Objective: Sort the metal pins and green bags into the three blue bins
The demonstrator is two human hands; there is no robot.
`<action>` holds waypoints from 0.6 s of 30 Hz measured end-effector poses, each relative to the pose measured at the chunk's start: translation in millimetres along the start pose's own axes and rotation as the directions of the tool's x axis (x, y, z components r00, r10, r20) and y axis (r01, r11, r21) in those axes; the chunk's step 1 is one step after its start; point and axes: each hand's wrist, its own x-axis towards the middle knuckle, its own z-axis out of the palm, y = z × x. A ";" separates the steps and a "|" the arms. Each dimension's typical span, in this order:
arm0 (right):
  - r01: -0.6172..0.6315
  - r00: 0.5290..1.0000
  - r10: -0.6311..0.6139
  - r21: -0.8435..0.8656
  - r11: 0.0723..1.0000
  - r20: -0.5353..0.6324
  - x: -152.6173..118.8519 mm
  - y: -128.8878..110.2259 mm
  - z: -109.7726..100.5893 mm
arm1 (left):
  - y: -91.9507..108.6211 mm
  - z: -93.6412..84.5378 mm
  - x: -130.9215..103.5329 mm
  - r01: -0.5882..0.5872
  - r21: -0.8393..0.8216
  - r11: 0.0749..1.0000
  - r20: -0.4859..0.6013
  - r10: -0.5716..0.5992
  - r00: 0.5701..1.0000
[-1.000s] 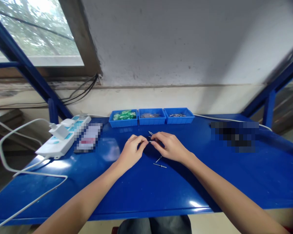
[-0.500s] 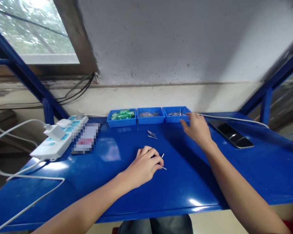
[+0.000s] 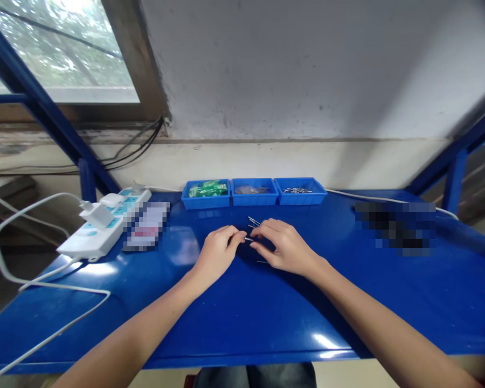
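Observation:
Between thumb and fingers my left hand [image 3: 220, 249] pinches a thin metal rod [image 3: 248, 239], whose end points right. My right hand [image 3: 285, 247] is just beside that end, thumb and fingers apart, with nothing visible between them. Thin metal pieces [image 3: 254, 221] lie on the blue table behind the hands, partly covered by my right fingers. Another thin piece [image 3: 262, 262] lies nearer, below my right hand. More metal pieces [image 3: 298, 190] are in the right blue bin [image 3: 301, 200].
A blue bin [image 3: 207, 203] with green packets and a middle blue bin [image 3: 254, 200] with small parts stand along the wall. At left are a white power strip [image 3: 92, 237], cables and a phone [image 3: 147, 226]. A blurred dark object [image 3: 396, 226] lies at right.
My right hand has come from the right bin to the middle, beside my left hand. My left hand has moved slightly back and left, and a rod now shows in its pinch.

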 end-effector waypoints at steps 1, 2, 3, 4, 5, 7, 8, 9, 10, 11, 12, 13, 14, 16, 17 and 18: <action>0.008 1.000 -0.008 -0.023 1.000 -0.001 0.1 -0.2 -0.3 | 0.4 0.6 -0.6 0.004 -0.029 1.000 0.002 -0.004 1.000; 0.015 1.000 -0.015 -0.048 0.999 -0.001 0.5 -0.7 -0.6 | 1.2 1.0 -1.1 0.006 -0.053 0.999 0.008 -0.006 1.000; 0.019 1.000 -0.019 -0.072 0.997 -0.002 1.0 -1.5 -0.7 | 2.3 1.2 -1.6 0.007 -0.069 0.998 0.013 -0.007 1.000; 0.018 1.000 -0.018 -0.091 0.996 -0.002 1.6 -2.3 -0.8 | 3.8 1.2 -2.0 0.006 -0.079 0.997 0.019 -0.005 1.000; 0.010 1.000 -0.011 -0.104 0.995 -0.002 2.2 -3.0 -0.9 | 5.4 1.0 -2.5 0.003 -0.088 0.996 0.033 0.000 0.999; -0.026 1.000 0.025 -0.117 0.993 -0.008 3.1 -3.4 -1.5 | 9.1 0.4 -3.7 -0.011 -0.100 0.995 0.075 0.019 0.997; -0.051 0.999 0.049 -0.120 0.991 -0.013 3.4 -3.1 -2.1 | 11.0 0.1 -4.4 -0.021 -0.106 0.994 0.100 0.031 0.994; -0.073 0.997 0.071 -0.121 0.990 -0.016 3.5 -2.6 -2.9 | 12.7 -0.2 -5.2 -0.028 -0.113 0.993 0.122 0.042 0.992; -0.090 0.996 0.088 -0.118 0.989 -0.018 3.5 -2.0 -3.8 | 14.1 -0.5 -6.0 -0.030 -0.119 0.992 0.138 0.047 0.989; -0.096 0.995 0.095 -0.109 0.989 -0.015 3.4 -1.6 -4.7 | 15.0 -0.7 -6.6 -0.027 -0.126 0.992 0.145 0.046 0.988; -0.087 0.996 0.087 -0.096 0.992 -0.008 3.3 -1.6 -5.6 | 15.6 -0.8 -6.9 -0.022 -0.134 0.991 0.146 0.042 0.988; -0.067 0.998 0.068 -0.083 0.994 0.005 3.1 -1.9 -6.5 | 15.7 -1.0 -7.1 -0.016 -0.144 0.989 0.147 0.037 0.988; -0.039 0.999 0.040 -0.075 0.996 0.020 3.0 -2.7 -7.2 | 15.6 -1.0 -7.0 -0.010 -0.152 0.988 0.146 0.033 0.989; 0.021 0.999 -0.018 -0.090 0.996 0.036 2.7 -4.3 -9.5 | 15.4 -0.5 -6.6 0.001 -0.160 0.987 0.155 0.024 0.988; 0.043 0.999 -0.041 -0.112 0.993 0.023 2.7 -4.4 -11.6 | 15.7 0.2 -6.6 0.006 -0.158 0.987 0.164 0.020 0.986; 0.057 0.998 -0.059 -0.135 0.989 -0.016 2.7 -3.4 -14.8 | 16.3 1.3 -6.9 0.006 -0.148 0.989 0.172 0.020 0.985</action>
